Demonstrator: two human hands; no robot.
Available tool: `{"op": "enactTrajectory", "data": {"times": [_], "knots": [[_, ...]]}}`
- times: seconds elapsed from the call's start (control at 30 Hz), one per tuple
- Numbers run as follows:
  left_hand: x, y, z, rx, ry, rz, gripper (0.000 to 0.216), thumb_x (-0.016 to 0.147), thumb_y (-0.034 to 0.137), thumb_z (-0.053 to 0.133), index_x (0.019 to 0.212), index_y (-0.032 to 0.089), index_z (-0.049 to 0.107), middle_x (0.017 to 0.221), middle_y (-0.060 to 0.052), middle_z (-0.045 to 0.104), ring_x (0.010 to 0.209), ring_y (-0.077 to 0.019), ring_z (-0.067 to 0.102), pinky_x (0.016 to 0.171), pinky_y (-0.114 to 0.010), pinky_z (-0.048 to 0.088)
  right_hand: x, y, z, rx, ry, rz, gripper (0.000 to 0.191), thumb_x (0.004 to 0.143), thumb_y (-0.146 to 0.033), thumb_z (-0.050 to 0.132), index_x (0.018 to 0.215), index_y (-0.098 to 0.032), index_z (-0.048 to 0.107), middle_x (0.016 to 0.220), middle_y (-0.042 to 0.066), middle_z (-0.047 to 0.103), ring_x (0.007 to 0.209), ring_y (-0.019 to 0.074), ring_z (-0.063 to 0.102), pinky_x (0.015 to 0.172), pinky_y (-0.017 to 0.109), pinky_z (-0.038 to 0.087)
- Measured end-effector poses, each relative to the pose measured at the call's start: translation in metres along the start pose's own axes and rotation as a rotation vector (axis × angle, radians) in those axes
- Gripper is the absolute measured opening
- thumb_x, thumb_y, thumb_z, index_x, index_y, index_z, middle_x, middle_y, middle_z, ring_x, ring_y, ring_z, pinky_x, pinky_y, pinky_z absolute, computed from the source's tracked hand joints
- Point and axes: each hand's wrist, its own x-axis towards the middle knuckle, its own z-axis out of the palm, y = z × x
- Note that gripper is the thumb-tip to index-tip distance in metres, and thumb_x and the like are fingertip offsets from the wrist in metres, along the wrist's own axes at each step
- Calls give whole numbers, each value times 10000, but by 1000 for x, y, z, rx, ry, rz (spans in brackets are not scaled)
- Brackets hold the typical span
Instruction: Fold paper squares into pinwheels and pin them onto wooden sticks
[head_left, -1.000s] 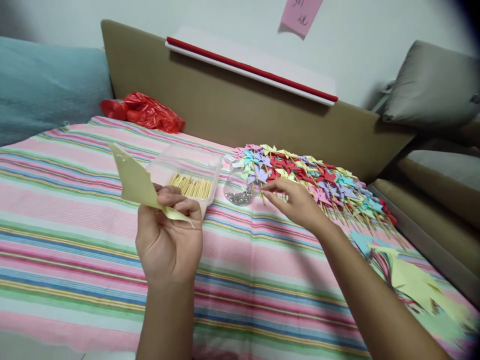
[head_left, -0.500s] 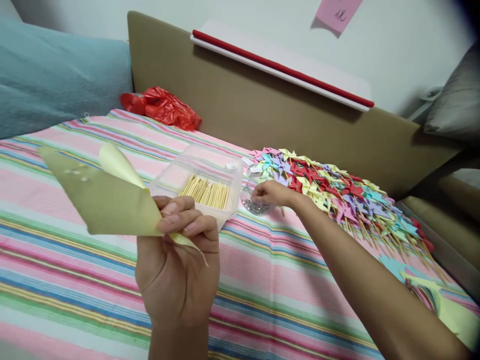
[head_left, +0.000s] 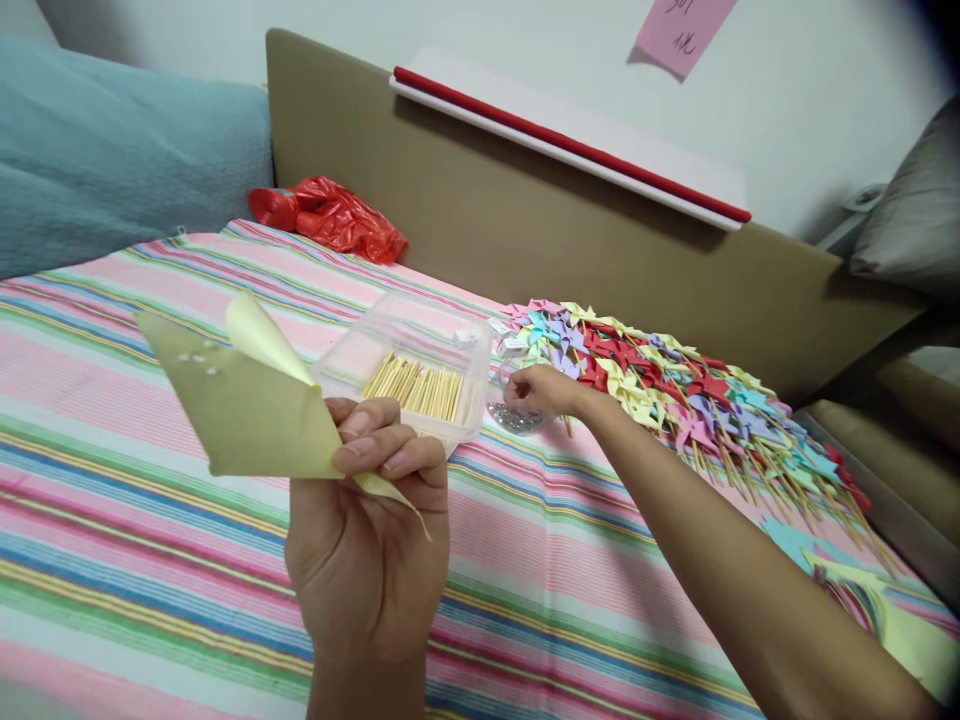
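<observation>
My left hand point(head_left: 365, 540) is raised in front of me, fingers closed on a folded yellow-green paper piece point(head_left: 240, 400). My right hand point(head_left: 541, 388) reaches across to a small clear dish of silver pins point(head_left: 514, 416), its fingertips pinched together over the pins; what they hold is too small to see. A clear plastic box of wooden sticks point(head_left: 414, 372) stands just left of the dish. Behind the right hand lies a long heap of finished paper pinwheels point(head_left: 675, 385) in several colours.
Everything rests on a pink striped cloth point(head_left: 150, 540). A red plastic bag point(head_left: 330, 217) lies at the back by a tan headboard point(head_left: 480, 210). Cut coloured paper sheets point(head_left: 877, 610) lie at the right edge. A teal cushion point(head_left: 112, 160) is at the left.
My right hand moved left from the pinwheel heap to the pin dish and pinched there. My left hand turned the paper piece, which now shows broader.
</observation>
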Motion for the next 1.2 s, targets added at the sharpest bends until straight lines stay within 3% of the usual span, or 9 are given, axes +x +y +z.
{"op": "enactTrajectory", "data": {"times": [0.2, 0.43, 0.57, 0.67, 0.77, 0.87, 0.97, 1.1, 1.2], "knots": [[0, 0, 3, -8, 54, 11, 102, 887, 159, 712, 869, 210, 626, 746, 67, 613, 583, 1, 637, 585, -63, 529, -1, -2, -1, 9, 8, -19, 118, 706, -112, 630, 768, -187, 698, 781, 17, 738, 700, 155, 634, 675, 245, 469], [-1, 1, -1, -38, -30, -24, 170, 838, 129, 767, 897, 198, 623, 760, 84, 630, 617, 18, 646, 626, -46, 524, 2, -2, 3, 50, 13, -32, 110, 684, -86, 626, 683, -180, 682, 676, 4, 700, 614, 138, 602, 623, 242, 462], [3, 2, -3, 42, 10, 19, 105, 844, 126, 743, 864, 178, 654, 739, 66, 634, 607, 2, 640, 604, -61, 526, -4, -5, -7, 111, 130, -59, 62, 743, -141, 645, 704, -184, 666, 757, 28, 686, 691, 159, 621, 684, 269, 499], [8, -4, -6, 277, 109, 62, 68, 820, 157, 756, 838, 167, 691, 748, 41, 660, 626, -42, 647, 609, -114, 547, -38, -8, -20, 158, 329, -55, 97, 859, -265, 609, 810, -192, 649, 957, 75, 643, 863, 194, 625, 784, 318, 521], [6, -22, -10, 618, 173, 35, 143, 798, 261, 796, 862, 150, 734, 812, -7, 707, 740, -113, 678, 685, -181, 563, -105, -16, -21, 200, 521, -31, 174, 938, -368, 561, 870, -219, 621, 996, 73, 598, 964, 217, 592, 861, 365, 509], [-8, -46, -11, 986, 179, -63, 217, 787, 335, 800, 869, 138, 755, 774, -30, 724, 789, -167, 685, 686, -210, 544, -183, -38, -1, 455, 755, 18, 129, 942, -371, 609, 904, -249, 628, 1040, 60, 588, 1030, 214, 587, 906, 368, 497], [-27, -67, -12, 1259, 55, -132, 168, 793, 310, 773, 827, 147, 747, 684, -14, 704, 709, -168, 667, 617, -211, 507, -238, -66, 28, 700, 872, 144, 97, 949, -360, 622, 910, -271, 631, 1203, 59, 572, 1242, 226, 531, 1002, 376, 463], [-46, -87, -17, 1390, -77, -199, 226, 827, 369, 737, 750, 161, 694, 636, 4, 673, 627, -132, 615, 560, -191, 463, -264, -89, 50, 848, 958, 161, 113, 945, -375, 633, 896, -273, 629, 1442, 62, 488, 1417, 267, 411, 1119, 478, 395], [-54, -99, -23, 1381, -130, -280, 280, 827, 423, 745, 750, 163, 674, 680, -4, 691, 675, -137, 628, 584, -187, 478, -267, -91, 53, 723, 927, 166, 102, 940, -375, 638, 900, -281, 652, 1539, 55, 397, 1487, 290, 311, 1183, 565, 289]]}}
